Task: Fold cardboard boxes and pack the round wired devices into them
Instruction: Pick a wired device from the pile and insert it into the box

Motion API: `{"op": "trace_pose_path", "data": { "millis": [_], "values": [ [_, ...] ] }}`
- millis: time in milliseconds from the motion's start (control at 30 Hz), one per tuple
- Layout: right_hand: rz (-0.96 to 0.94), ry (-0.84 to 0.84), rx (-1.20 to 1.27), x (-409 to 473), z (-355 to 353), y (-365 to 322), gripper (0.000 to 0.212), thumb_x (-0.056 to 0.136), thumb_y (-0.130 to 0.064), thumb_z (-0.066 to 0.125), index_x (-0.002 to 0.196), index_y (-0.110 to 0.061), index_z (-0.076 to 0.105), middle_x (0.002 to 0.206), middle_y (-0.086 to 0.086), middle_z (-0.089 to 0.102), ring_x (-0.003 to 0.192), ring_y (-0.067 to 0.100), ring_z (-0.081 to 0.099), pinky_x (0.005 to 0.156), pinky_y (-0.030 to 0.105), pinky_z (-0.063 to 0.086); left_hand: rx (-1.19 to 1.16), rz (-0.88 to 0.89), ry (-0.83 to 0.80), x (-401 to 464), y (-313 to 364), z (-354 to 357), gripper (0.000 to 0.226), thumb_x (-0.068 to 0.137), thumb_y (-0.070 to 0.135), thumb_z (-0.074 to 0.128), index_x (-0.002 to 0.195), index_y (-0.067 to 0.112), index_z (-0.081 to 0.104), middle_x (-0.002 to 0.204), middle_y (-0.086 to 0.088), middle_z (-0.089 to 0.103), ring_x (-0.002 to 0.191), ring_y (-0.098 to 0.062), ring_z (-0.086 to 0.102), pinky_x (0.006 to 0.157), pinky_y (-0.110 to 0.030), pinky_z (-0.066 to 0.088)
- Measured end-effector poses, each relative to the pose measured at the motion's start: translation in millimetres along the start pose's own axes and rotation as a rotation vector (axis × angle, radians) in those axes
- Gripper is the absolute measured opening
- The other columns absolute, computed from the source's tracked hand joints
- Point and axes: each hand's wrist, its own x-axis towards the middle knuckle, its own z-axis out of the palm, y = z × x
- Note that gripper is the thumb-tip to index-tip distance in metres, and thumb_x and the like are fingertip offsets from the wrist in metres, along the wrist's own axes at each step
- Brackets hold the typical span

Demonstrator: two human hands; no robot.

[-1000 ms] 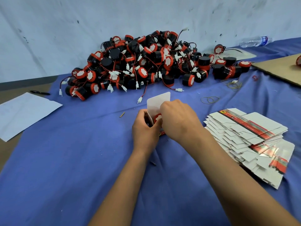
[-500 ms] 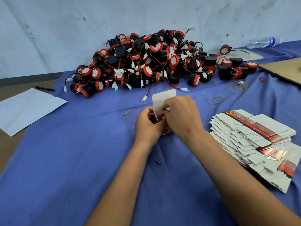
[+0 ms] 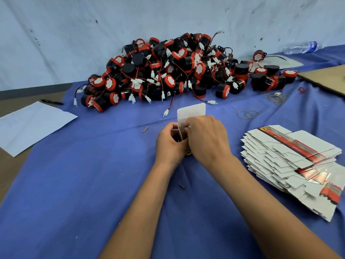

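Box (image 3: 190, 116) gripped by both hands' fingers (image 3: 188, 128) over blue cloth (image 3: 74, 184), by a scuffed wall (image 3: 74, 34).

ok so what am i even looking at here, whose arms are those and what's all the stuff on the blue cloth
There is no machine here: these are a person's two bare arms, filmed by a wide-angle camera worn on their head, looking forward and down. The work is folding cardboard boxes and packing round wired devices into them.

The left hand and right hand together grip a small cardboard box whose white flap stands up. What is inside is hidden by the hands.

Behind them, on the blue cloth, lies a big pile of round black-and-red devices with red wires and white plugs. To the right is a stack of flat unfolded boxes. Also there: rubber bands, a white sheet of paper, a pen and a plastic bottle.
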Motion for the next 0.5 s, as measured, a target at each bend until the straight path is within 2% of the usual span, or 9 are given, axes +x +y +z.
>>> {"op": "trace_pose_path", "data": {
  "millis": [100, 200, 267, 333, 400, 433, 500],
  "values": [
    [-0.047, -0.037, 0.033, 2.9, 1.4, 1.3, 0.016, 0.096, -0.013, 0.057, 0.096, -0.016, 0.073, 0.104, 0.008, 0.059, 0.104, 0.027, 0.046, 0.082, 0.03, 0.037, 0.011, -0.011, -0.005, -0.3, 0.8, -0.4, 0.012, 0.089, 0.006, 0.071, 0.092, 0.017, 0.067, 0.08, -0.003, 0.075, 0.07, -0.019, 0.066, 0.063, -0.041, 0.058],
    [-0.101, -0.076, 0.006, 3.2, 1.6, -2.1, 0.02, 0.095, -0.01, 0.053, 0.077, -0.017, 0.056, 0.093, 0.005, 0.053, 0.098, 0.028, 0.048, 0.077, 0.031, 0.028, 0.023, -0.011, -0.009, 0.6, 0.0, -1.0, 0.013, 0.086, 0.002, 0.068, 0.088, 0.014, 0.065, 0.074, 0.0, 0.073, 0.063, -0.012, 0.06, 0.052, -0.027, 0.05],
    [-0.124, -0.097, -0.014, 2.8, 2.6, -4.8, 0.02, 0.09, -0.005, 0.051, 0.076, -0.019, 0.049, 0.087, -0.001, 0.049, 0.094, 0.026, 0.051, 0.075, 0.034, 0.029, 0.02, -0.007, -0.008, -0.6, 1.1, -0.6, 0.018, 0.081, -0.002, 0.067, 0.082, 0.015, 0.062, 0.067, 0.005, 0.068, 0.058, -0.01, 0.055, 0.048, -0.022, 0.045],
    [-0.127, -0.091, -0.009, 4.1, 0.9, -3.3, 0.014, 0.086, -0.003, 0.053, 0.082, -0.017, 0.057, 0.085, -0.002, 0.059, 0.089, 0.025, 0.056, 0.073, 0.036, 0.036, 0.006, -0.01, -0.013, -1.9, 3.0, 0.2, 0.017, 0.074, 0.003, 0.068, 0.083, 0.017, 0.064, 0.07, 0.002, 0.069, 0.062, -0.016, 0.058, 0.049, -0.027, 0.049],
    [-0.12, -0.067, 0.058, 5.0, -2.4, -0.5, 0.013, 0.089, -0.005, 0.056, 0.097, -0.015, 0.059, 0.087, 0.003, 0.066, 0.084, 0.031, 0.06, 0.072, 0.039, 0.039, -0.004, -0.015, -0.024, -2.7, 5.0, 0.4, 0.02, 0.067, 0.013, 0.067, 0.086, 0.018, 0.065, 0.074, -0.004, 0.071, 0.067, -0.025, 0.064, 0.054, -0.041, 0.057],
    [-0.123, -0.058, 0.093, 5.5, -4.1, 1.2, 0.013, 0.091, -0.008, 0.058, 0.103, -0.014, 0.057, 0.088, 0.004, 0.068, 0.083, 0.033, 0.06, 0.072, 0.04, 0.041, -0.004, -0.016, -0.03, -3.2, 5.5, 0.1, 0.021, 0.065, 0.015, 0.067, 0.086, 0.019, 0.065, 0.074, -0.007, 0.072, 0.068, -0.028, 0.064, 0.058, -0.047, 0.058],
    [-0.155, -0.099, 0.156, 6.8, -9.2, 5.8, 0.009, 0.097, -0.015, 0.059, 0.105, -0.013, 0.059, 0.092, 0.005, 0.071, 0.088, 0.032, 0.062, 0.08, 0.042, 0.044, -0.005, -0.006, -0.039, -4.0, 4.7, -0.6, 0.022, 0.063, 0.016, 0.068, 0.085, 0.019, 0.065, 0.075, -0.006, 0.072, 0.07, -0.028, 0.066, 0.065, -0.051, 0.059]
  ]
}}
